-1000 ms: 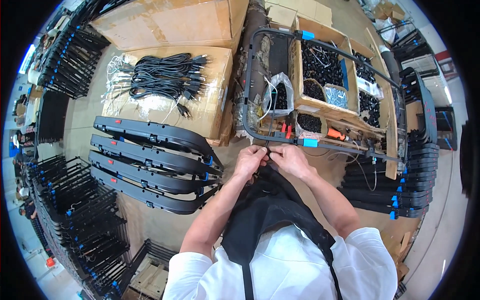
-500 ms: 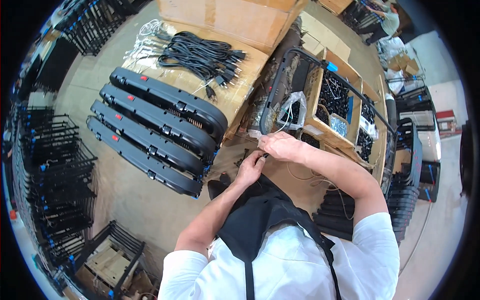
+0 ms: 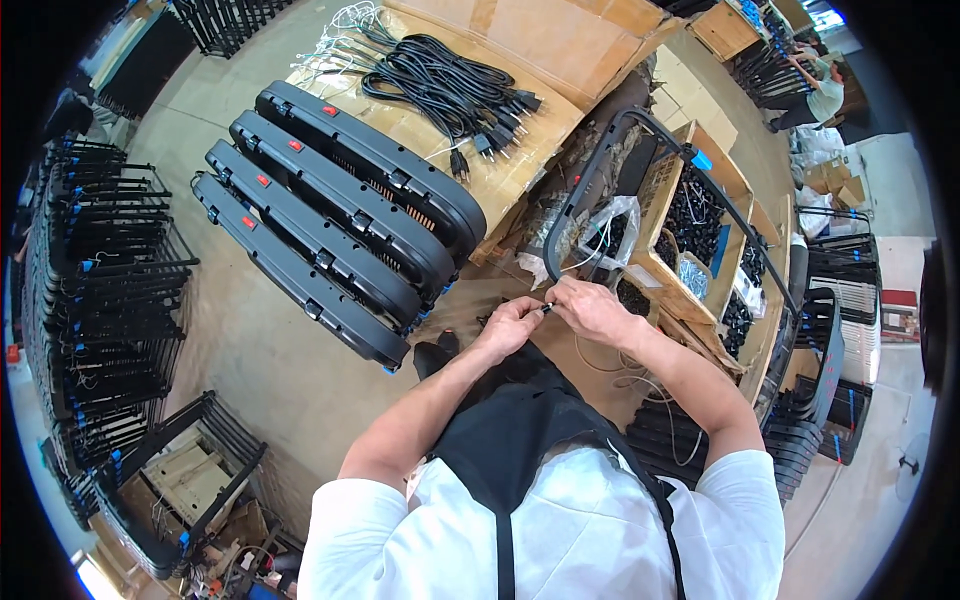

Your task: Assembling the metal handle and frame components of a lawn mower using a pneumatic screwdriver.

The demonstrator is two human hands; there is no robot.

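My left hand (image 3: 512,325) and my right hand (image 3: 590,310) meet in front of my chest, fingertips pinched on a small dark connector (image 3: 546,309) with a thin white wire (image 3: 625,372) trailing off toward my right. Just beyond the hands stands a black tubular frame (image 3: 592,172) around wooden boxes of small black parts (image 3: 697,215). A clear plastic bag (image 3: 610,225) of parts lies inside the frame. I wear a black apron over a white shirt.
Several long black panels (image 3: 345,215) lean in a row on the floor to my left. A bundle of black power cords (image 3: 445,85) lies on flat cardboard (image 3: 545,40). Stacks of black frames (image 3: 95,290) stand far left and right (image 3: 815,375). Another person (image 3: 822,85) works at the far right.
The view has swung left, so the panels and cords now sit higher and nearer centre. My hands stay together on the small connector, a little lower in the picture.
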